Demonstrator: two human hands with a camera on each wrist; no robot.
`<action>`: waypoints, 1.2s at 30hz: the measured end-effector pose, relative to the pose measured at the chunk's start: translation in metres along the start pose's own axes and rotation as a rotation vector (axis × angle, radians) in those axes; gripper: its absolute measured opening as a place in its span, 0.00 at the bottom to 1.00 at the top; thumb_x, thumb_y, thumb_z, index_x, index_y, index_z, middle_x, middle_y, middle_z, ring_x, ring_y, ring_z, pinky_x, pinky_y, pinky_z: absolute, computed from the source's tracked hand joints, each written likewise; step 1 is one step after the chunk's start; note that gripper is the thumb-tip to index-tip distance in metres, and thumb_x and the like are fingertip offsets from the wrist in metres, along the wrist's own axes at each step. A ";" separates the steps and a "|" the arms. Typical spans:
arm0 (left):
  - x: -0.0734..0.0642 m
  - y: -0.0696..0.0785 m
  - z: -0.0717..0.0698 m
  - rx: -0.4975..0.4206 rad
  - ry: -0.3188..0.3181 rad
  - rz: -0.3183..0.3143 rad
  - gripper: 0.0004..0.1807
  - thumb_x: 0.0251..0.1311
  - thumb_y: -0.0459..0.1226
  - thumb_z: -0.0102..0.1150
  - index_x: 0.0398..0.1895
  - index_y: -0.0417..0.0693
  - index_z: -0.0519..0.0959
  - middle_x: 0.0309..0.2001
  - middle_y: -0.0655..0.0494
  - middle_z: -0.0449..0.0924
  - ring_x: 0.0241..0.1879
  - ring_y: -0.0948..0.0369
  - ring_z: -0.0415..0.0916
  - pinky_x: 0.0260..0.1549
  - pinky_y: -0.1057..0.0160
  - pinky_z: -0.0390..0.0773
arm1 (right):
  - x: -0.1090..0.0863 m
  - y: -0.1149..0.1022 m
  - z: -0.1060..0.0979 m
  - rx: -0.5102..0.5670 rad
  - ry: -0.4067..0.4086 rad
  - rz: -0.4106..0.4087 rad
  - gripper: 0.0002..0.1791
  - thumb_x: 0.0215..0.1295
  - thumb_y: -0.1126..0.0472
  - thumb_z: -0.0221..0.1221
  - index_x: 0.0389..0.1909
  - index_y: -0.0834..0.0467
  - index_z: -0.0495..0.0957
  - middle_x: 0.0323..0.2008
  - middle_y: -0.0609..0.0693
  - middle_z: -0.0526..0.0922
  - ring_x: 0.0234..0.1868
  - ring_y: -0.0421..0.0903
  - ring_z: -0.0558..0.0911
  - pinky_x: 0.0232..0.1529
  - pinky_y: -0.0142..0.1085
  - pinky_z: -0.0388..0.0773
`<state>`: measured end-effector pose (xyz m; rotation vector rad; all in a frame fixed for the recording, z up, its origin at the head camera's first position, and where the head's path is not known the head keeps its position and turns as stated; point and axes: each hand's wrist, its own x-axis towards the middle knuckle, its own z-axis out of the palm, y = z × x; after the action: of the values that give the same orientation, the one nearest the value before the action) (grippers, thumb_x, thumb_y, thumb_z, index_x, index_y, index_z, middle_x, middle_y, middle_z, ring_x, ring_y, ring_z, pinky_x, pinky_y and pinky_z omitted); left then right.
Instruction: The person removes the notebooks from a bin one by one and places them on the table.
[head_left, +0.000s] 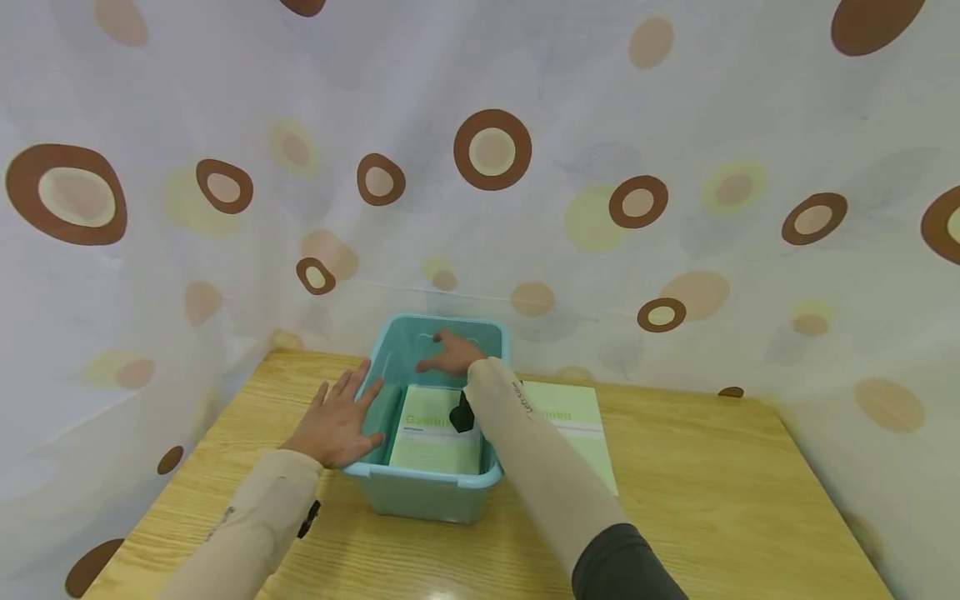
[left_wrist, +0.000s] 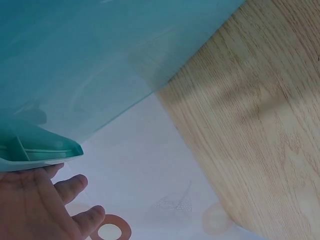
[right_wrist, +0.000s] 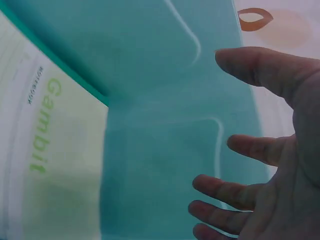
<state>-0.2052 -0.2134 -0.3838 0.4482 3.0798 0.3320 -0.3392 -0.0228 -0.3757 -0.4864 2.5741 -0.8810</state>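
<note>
A light blue plastic bin (head_left: 431,482) stands on the table. Inside its near part lies a pale green notebook (head_left: 431,446) with "Gambit" on its cover. My left hand (head_left: 333,425) rests with spread fingers on the bin's left rim; in the left wrist view its palm touches the underside of that rim (left_wrist: 45,161). Over the far end of the bin's inside is my right hand (head_left: 452,357), holding nothing. The right wrist view shows its fingers (right_wrist: 225,192) extended and apart, beside the bin's wall. A second pale green notebook (head_left: 577,417) lies right of the bin, partly hidden by my right forearm.
The wooden table (head_left: 697,483) reaches out to the right of the bin and the second notebook. A white curtain (head_left: 420,242) with brown and beige circles hangs behind the table and along both sides.
</note>
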 end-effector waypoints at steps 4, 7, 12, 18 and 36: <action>-0.001 0.000 -0.001 -0.003 -0.005 0.003 0.40 0.60 0.46 0.57 0.73 0.39 0.58 0.75 0.37 0.41 0.71 0.36 0.45 0.65 0.33 0.47 | 0.014 0.002 0.016 0.033 0.014 0.056 0.42 0.60 0.47 0.63 0.72 0.56 0.59 0.69 0.56 0.64 0.66 0.57 0.67 0.61 0.50 0.69; -0.001 -0.001 0.000 -0.008 -0.001 0.006 0.40 0.60 0.46 0.57 0.73 0.39 0.58 0.75 0.37 0.42 0.71 0.36 0.46 0.65 0.33 0.47 | 0.024 0.005 0.029 0.059 0.023 0.097 0.42 0.59 0.49 0.65 0.71 0.58 0.60 0.69 0.57 0.64 0.66 0.57 0.67 0.61 0.50 0.69; -0.001 -0.003 0.002 -0.002 0.015 0.015 0.40 0.60 0.46 0.57 0.73 0.39 0.58 0.75 0.37 0.42 0.71 0.36 0.47 0.64 0.32 0.48 | 0.032 0.014 0.049 0.052 -0.018 0.107 0.43 0.58 0.52 0.66 0.71 0.62 0.59 0.68 0.59 0.64 0.67 0.57 0.66 0.61 0.50 0.69; 0.000 -0.002 0.005 0.000 0.024 0.022 0.41 0.59 0.47 0.58 0.73 0.39 0.58 0.75 0.38 0.42 0.71 0.37 0.47 0.65 0.33 0.48 | 0.034 0.023 0.065 -0.015 -0.095 0.136 0.43 0.57 0.53 0.67 0.71 0.62 0.60 0.68 0.58 0.65 0.67 0.56 0.67 0.62 0.48 0.69; 0.000 -0.001 -0.001 -0.004 0.004 -0.009 0.41 0.59 0.46 0.58 0.73 0.40 0.58 0.76 0.39 0.43 0.71 0.38 0.47 0.65 0.34 0.47 | 0.043 0.024 0.069 -0.013 -0.089 0.183 0.40 0.56 0.54 0.66 0.68 0.65 0.64 0.64 0.61 0.69 0.60 0.58 0.73 0.54 0.49 0.74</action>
<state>-0.2059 -0.2143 -0.3833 0.4335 3.0833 0.3395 -0.3500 -0.0587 -0.4520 -0.2811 2.4969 -0.7624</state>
